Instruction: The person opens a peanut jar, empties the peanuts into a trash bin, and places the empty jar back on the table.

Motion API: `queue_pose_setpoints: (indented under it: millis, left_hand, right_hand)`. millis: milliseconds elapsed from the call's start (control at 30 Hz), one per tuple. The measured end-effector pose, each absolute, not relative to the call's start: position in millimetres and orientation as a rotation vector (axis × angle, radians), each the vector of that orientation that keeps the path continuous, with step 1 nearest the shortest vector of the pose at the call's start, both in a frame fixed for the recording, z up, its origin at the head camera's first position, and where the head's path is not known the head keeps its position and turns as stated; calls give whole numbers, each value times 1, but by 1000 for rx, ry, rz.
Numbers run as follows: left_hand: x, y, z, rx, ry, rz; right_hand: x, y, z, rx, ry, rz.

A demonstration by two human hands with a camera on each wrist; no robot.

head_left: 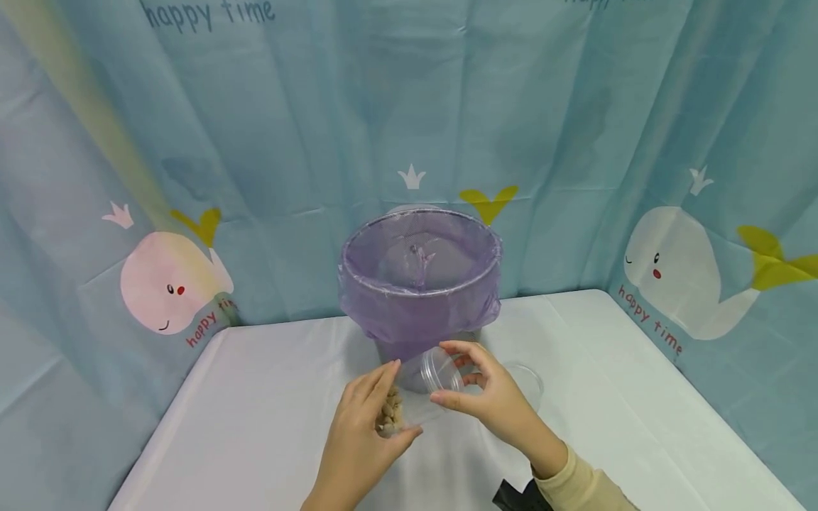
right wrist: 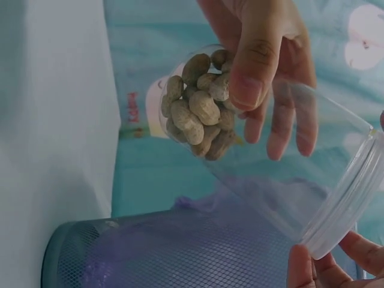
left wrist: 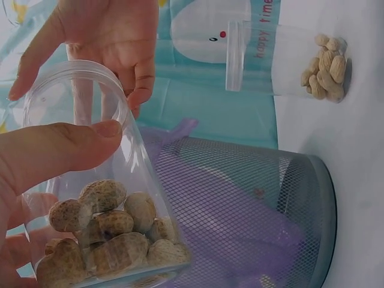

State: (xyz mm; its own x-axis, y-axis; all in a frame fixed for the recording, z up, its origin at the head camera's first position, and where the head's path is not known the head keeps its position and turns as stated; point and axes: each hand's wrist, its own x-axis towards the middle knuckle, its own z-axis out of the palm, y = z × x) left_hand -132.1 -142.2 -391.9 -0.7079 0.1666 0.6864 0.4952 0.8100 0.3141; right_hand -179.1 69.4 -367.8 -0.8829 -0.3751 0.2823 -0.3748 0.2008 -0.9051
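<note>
A clear plastic jar (head_left: pixel 418 394) is held tilted above the white table, with peanuts (head_left: pixel 390 415) heaped at its closed end. My left hand (head_left: pixel 404 397) grips that end, thumb (left wrist: pixel 60 150) across the wall. My right hand (head_left: pixel 442 372) curls thumb and fingers round the jar's threaded mouth rim (right wrist: pixel 342 210). Whether a lid sits on it I cannot tell. The left wrist view shows the jar (left wrist: pixel 108 198) close up. In the right wrist view the peanuts (right wrist: pixel 201 108) lie under my left fingers (right wrist: pixel 264 60).
Right behind my hands stands a grey mesh bin (head_left: pixel 415 319) lined with a purple bag. A second clear jar (head_left: pixel 527 380) with peanuts (left wrist: pixel 327 66) stands on the table (head_left: pixel 255 397) to the right. Whale-print curtains close in the back and sides.
</note>
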Motion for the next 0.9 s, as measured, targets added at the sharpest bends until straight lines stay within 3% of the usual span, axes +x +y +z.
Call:
queue_pose_setpoints:
  millis: [900]
  left_hand:
    - [-135,-142,-397,-489,-2352,-654]
  right_hand:
    - [-182,75,-369,-836,2420,-1807]
